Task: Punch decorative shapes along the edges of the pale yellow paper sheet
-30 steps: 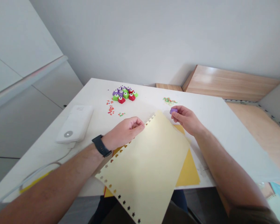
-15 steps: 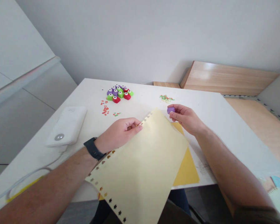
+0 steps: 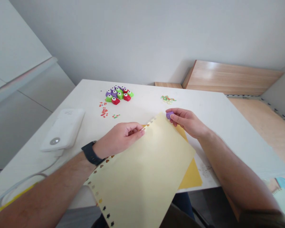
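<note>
White table [image 3: 204, 107] against a pale wall, person seated at its near edge, both hands busy. Left hand [image 3: 120, 136], dark watch strap [image 3: 91, 153] at the wrist, has thumb and forefinger pinched narrow on the punched edge of a large cream paper sheet [image 3: 147, 171]. The sheet lies slantwise between the forearms, near end hanging past the table edge; stars and hearts cut along its border. Right hand [image 3: 187, 123] grips a small rounded purple plastic piece [image 3: 169, 115] between thumb and fingers, right by the sheet's far corner; from here, cannot tell whether the two touch. A golden-yellow paper sheet [image 3: 192, 177] shows beneath. Farther back, a cluster of purple, green and red plastic pieces with white eye-like knobs [image 3: 119, 94]; red paper bits [image 3: 104, 112] in front of it, a heap of green, red and pale bits [image 3: 168, 99] off to the right. On the left, a flat white rounded-corner device [image 3: 66, 126], cable attached, grey disc [image 3: 54, 141] on top; faint grey marking at its far end, too small to read.
</note>
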A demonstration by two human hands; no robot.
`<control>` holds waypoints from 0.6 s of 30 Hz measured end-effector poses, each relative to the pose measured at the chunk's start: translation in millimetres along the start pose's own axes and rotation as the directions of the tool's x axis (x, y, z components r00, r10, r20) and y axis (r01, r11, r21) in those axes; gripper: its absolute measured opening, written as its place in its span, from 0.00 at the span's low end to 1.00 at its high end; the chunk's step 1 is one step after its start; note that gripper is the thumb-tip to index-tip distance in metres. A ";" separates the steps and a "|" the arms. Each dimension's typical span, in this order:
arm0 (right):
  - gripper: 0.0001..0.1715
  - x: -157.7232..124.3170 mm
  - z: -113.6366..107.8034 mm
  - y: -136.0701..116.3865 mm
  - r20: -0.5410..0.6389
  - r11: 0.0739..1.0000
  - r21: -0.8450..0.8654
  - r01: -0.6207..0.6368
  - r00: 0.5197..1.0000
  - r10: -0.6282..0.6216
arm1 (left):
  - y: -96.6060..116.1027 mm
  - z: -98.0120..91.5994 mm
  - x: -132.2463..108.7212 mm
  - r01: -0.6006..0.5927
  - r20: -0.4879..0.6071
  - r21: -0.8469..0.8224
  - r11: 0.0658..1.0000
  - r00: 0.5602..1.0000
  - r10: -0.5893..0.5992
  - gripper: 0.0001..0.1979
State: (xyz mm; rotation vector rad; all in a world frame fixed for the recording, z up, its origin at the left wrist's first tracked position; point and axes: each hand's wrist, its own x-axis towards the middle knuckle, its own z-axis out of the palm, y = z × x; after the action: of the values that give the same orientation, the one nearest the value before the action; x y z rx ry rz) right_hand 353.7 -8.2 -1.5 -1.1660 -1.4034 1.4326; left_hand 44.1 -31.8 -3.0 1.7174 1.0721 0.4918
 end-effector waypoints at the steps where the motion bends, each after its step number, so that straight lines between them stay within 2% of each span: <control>1: 0.24 -0.3 -0.1 0.2 0.001 1.000 -0.006 -0.002 1.000 0.002 | -0.1 0.2 0.1 0.001 -0.002 0.002 1.000 1.000 -0.001 0.19; 9: 0.24 -0.4 2.6 2.6 0.023 0.999 -0.053 0.012 1.000 -0.011 | 0.3 0.9 0.9 -0.006 -0.004 0.040 0.999 1.000 0.006 0.20; 18: 0.24 -3.1 12.7 -0.4 0.086 0.994 0.081 -0.074 0.994 0.067 | 1.5 2.2 0.6 0.007 0.004 0.022 1.000 1.000 -0.007 0.19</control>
State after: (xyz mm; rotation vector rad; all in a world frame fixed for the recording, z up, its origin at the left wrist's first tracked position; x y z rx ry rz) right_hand 342.2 -14.5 -1.3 -1.1235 -1.3562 1.5915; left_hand 46.6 -32.7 -2.7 1.7328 1.0841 0.4740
